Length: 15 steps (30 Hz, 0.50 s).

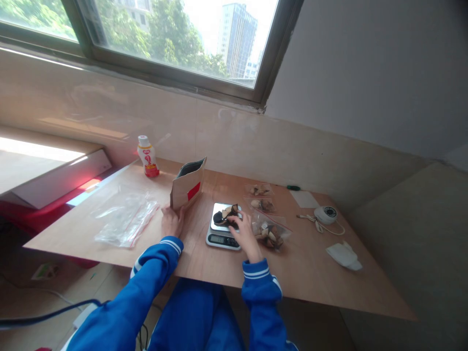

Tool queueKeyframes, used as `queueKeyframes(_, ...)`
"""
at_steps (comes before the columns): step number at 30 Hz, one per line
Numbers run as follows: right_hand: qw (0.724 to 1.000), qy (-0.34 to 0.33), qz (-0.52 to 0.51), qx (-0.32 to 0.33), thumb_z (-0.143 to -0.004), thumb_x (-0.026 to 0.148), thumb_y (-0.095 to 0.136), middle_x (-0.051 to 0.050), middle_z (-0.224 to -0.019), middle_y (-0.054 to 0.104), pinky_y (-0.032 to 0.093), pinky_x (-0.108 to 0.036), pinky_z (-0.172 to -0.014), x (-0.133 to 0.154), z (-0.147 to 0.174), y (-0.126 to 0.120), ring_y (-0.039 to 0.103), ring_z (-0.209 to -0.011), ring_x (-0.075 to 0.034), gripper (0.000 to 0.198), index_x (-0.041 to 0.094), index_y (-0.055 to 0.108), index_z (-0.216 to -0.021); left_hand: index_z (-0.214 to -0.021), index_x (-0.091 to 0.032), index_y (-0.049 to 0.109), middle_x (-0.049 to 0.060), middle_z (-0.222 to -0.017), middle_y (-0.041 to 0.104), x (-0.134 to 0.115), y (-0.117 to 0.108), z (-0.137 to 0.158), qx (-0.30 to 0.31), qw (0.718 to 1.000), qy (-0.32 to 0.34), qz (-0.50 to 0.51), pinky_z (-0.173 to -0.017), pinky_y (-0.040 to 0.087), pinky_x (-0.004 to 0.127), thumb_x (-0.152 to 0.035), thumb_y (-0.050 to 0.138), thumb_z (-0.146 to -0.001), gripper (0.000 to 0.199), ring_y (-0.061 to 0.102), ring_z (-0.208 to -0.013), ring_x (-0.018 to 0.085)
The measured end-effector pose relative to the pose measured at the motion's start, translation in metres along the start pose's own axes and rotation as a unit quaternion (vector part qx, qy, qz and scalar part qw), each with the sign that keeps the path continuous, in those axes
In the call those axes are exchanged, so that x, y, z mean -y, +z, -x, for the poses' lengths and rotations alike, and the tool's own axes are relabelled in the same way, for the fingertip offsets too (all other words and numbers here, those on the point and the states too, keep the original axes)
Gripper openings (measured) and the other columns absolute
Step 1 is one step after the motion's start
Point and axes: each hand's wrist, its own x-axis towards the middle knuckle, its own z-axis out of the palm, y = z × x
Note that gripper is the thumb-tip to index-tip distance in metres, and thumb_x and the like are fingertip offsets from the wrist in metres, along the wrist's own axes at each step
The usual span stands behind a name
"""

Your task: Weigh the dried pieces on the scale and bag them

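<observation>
My left hand (pixel 171 223) grips the lower corner of an upright brown paper bag (pixel 185 189) with a red patch on its front. The bag's mouth gapes open at the top, showing a dark inside. To its right, a small digital kitchen scale (pixel 218 240) carries dried mushroom pieces (pixel 229 212), some dark, some pale-edged. Over the scale's plate, my right hand (pixel 245 235) has its thumb and fingers closed around some of these pieces. The digits on the display are too small to read. Right of this hand lies a clear zip bag (pixel 272 235) of dried mushroom slices.
Two smaller filled zip bags (pixel 261 204) lie behind. Flat clear plastic bags (pixel 122 222) cover part of the left side. A white-and-red bottle (pixel 148 157) stands at the back. Rightward are a white camera-like device (pixel 325 214) with a cable, paper (pixel 304 199) and crumpled tissue (pixel 344 255).
</observation>
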Motion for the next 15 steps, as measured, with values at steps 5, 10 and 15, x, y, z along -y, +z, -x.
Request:
queueKeyframes(5, 0.999, -0.003, 0.016, 0.034, -0.077, 0.012, 0.065, -0.013, -0.132, 0.045, 0.039, -0.051, -0.1, 0.006, -0.008, 0.017, 0.038, -0.126, -0.033, 0.022, 0.023, 0.07, -0.095, -0.117, 0.003, 0.047, 0.028, -0.108, 0.057, -0.003, -0.003, 0.0, 0.012, 1.0, -0.006, -0.007, -0.068, 0.05, 0.045, -0.052, 0.033, -0.09, 0.062, 0.065, -0.082, 0.035)
queueKeyframes(10, 0.999, 0.008, 0.007, 0.031, -0.08, 0.015, 0.064, -0.011, -0.126, 0.052, 0.038, -0.052, -0.1, 0.009, -0.006, 0.011, 0.041, -0.122, -0.031, 0.008, 0.021, 0.069, -0.082, -0.119, 0.002, 0.046, 0.028, -0.109, 0.056, -0.005, -0.005, 0.001, 0.022, 1.0, -0.015, -0.009, -0.071, 0.05, 0.044, -0.051, 0.033, -0.09, 0.062, 0.065, -0.085, 0.034)
queueKeyframes(15, 0.999, -0.005, -0.039, -0.002, -0.083, 0.017, 0.06, -0.01, -0.115, 0.058, 0.039, -0.046, -0.101, 0.009, 0.009, -0.017, 0.045, -0.116, -0.027, 0.009, 0.022, 0.067, -0.084, -0.118, 0.003, 0.047, 0.028, -0.109, 0.057, -0.002, 0.0, 0.001, 0.015, 1.0, -0.013, -0.02, -0.071, 0.05, 0.043, -0.053, 0.031, -0.09, 0.065, 0.065, -0.084, 0.033)
